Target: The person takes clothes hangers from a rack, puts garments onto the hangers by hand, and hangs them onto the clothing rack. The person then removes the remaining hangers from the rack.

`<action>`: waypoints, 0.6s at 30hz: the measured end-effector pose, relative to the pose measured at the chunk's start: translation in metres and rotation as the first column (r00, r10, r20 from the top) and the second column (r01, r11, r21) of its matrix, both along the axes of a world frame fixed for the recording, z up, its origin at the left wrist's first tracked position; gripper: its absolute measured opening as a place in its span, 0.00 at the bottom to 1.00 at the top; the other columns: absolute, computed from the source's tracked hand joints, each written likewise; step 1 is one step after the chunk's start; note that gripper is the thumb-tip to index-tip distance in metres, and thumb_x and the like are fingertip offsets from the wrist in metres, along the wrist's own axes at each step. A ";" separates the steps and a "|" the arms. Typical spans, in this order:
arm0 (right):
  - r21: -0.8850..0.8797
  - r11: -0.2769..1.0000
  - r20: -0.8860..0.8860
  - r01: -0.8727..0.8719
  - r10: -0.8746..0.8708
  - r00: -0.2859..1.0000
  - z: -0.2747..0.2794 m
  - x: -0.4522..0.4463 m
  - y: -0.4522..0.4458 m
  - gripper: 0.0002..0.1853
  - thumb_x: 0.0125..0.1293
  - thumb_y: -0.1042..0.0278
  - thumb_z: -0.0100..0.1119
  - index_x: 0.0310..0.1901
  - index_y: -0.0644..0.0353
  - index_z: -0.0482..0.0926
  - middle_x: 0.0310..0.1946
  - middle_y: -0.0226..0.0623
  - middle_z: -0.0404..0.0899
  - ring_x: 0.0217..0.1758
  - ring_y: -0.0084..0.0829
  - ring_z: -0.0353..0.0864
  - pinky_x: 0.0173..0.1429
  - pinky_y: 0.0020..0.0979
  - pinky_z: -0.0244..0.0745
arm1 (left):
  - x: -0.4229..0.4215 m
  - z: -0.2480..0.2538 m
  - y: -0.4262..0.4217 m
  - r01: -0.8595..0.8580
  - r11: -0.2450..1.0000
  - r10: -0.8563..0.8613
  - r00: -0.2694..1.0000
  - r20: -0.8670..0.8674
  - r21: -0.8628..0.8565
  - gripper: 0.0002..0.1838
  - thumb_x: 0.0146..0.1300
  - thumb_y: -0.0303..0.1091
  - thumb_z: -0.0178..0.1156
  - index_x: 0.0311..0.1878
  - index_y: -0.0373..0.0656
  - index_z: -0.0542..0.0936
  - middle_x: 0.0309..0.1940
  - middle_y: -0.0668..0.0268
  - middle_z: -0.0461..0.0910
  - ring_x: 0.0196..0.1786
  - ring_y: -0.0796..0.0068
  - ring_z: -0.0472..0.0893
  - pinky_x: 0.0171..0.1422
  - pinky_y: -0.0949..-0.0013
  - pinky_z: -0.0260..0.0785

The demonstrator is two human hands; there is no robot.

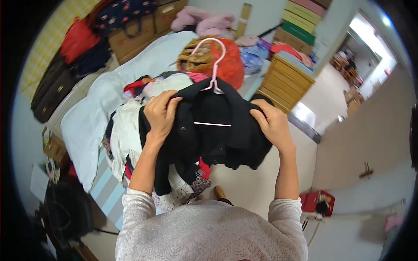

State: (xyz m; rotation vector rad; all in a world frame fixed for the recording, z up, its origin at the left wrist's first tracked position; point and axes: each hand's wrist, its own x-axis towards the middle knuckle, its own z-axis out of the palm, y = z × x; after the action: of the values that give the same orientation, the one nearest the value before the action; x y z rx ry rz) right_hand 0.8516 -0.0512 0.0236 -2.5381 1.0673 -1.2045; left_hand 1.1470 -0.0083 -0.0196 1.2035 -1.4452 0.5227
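Note:
A black garment [235, 113] hangs on a pink hanger [215, 65], its hook standing up above the collar. Part of the hanger's bar shows in the garment's opening. My left hand [160, 114] is closed on the garment's left shoulder, thumb near the collar. On the other side, my right hand [273, 124] pinches the right shoulder between thumb and fingers. Behind the garment, a pile of mixed clothes [126, 126] lies on the bed, with white, red and black pieces.
The bed [78, 126] has a pale blue cover. Behind it are cardboard boxes [130, 41] and a red bag [78, 41]. A wooden drawer cabinet [285, 80] stands at the back right, by a doorway. A red box [310, 202] sits at the lower right.

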 end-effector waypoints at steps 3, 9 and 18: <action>0.235 0.972 -0.057 0.002 0.011 0.998 -0.008 -0.041 0.022 0.10 0.64 0.67 0.57 0.41 0.66 0.78 0.31 0.43 0.79 0.34 0.33 0.78 0.41 0.29 0.72 | -0.011 -0.001 -0.010 0.107 0.994 -0.107 0.994 0.017 0.014 0.06 0.53 0.33 0.66 0.32 0.43 0.81 0.27 0.65 0.82 0.24 0.67 0.76 0.31 0.68 0.61; 0.603 0.776 0.236 -0.186 0.050 0.971 -0.022 -0.104 0.076 0.11 0.64 0.65 0.58 0.37 0.67 0.78 0.30 0.26 0.76 0.35 0.18 0.70 0.41 0.23 0.68 | -0.062 0.007 -0.033 0.332 0.943 -0.332 0.939 0.093 0.017 0.07 0.52 0.33 0.66 0.32 0.43 0.81 0.24 0.65 0.80 0.25 0.67 0.75 0.33 0.67 0.60; 0.651 0.758 0.444 -0.027 -0.352 0.824 -0.033 -0.196 0.189 0.12 0.66 0.64 0.57 0.35 0.66 0.77 0.28 0.23 0.74 0.33 0.15 0.68 0.40 0.22 0.67 | -0.204 0.012 -0.035 0.667 0.745 -0.664 0.743 0.090 -0.016 0.07 0.56 0.31 0.63 0.37 0.41 0.81 0.29 0.64 0.79 0.38 0.65 0.77 0.53 0.62 0.60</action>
State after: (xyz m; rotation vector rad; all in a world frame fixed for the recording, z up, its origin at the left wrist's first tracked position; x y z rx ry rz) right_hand 0.6553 0.1376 -0.0090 -1.4762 1.2815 -1.2166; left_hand 0.9434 -0.0432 -0.0073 0.5495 -1.7947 0.0967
